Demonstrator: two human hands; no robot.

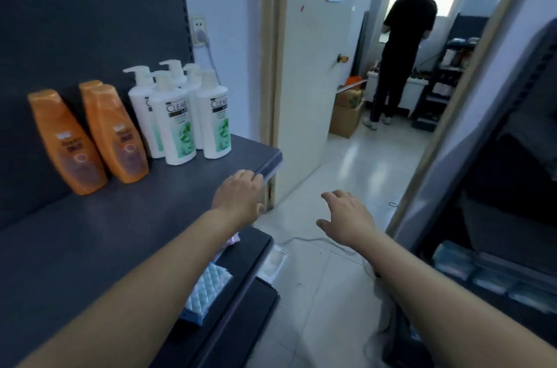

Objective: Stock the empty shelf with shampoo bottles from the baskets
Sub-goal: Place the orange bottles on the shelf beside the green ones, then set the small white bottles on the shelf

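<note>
– Hands first. What are they doing?
– Both arms reach out in front. The left hand point(238, 196) lies at the front edge of the dark shelf point(90, 232), near its right end. Its fingers bend down over the edge, and the tips are hidden. It is hard to tell if it grips the edge or only touches it. It holds no bottle.
– And the other one?
– The right hand point(346, 217) hangs in the air above the pale floor point(331, 292), to the right of the shelf. Its fingers are spread and a little bent, and it holds nothing.
– Where are the shampoo bottles?
– They are on the shelf, far back by its dark wall. The orange bottles point(67, 141) stand on the left, two in front, with one more peeking out behind the right one. The white pump bottles point(176, 123) stand in a tight bunch just to the right of them. They have green labels. Five pumps show.
– What else is there?
– A white puffy pack point(208, 286) lies on a lower shelf under the left arm. Far off, past an open door point(304, 66), a person in black point(404, 45) stands with their back turned.
</note>
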